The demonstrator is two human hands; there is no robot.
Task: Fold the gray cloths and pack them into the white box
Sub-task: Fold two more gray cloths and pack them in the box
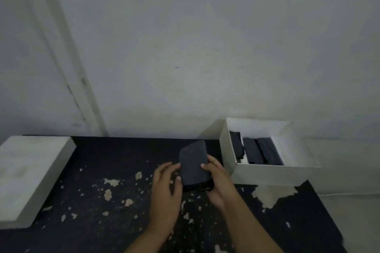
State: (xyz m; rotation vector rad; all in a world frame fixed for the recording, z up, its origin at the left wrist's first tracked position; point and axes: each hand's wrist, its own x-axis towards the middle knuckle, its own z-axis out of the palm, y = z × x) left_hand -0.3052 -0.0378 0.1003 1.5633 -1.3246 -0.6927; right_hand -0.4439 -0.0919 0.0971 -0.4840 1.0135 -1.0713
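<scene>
A folded dark gray cloth [194,162] is held just above the black table, near its middle. My right hand [218,181] grips the cloth's right side and underside. My left hand [167,187] rests against its left edge with fingers curved on it. The white box [273,173] stands open at the table's right back corner, just right of the cloth. Inside the box lie three folded gray cloths [254,151] side by side, partly hidden by the box's front wall.
The black table [98,201] has a worn top with pale chipped patches. A white box lid [30,172] lies flat at the table's left edge. A plain gray wall rises directly behind the table.
</scene>
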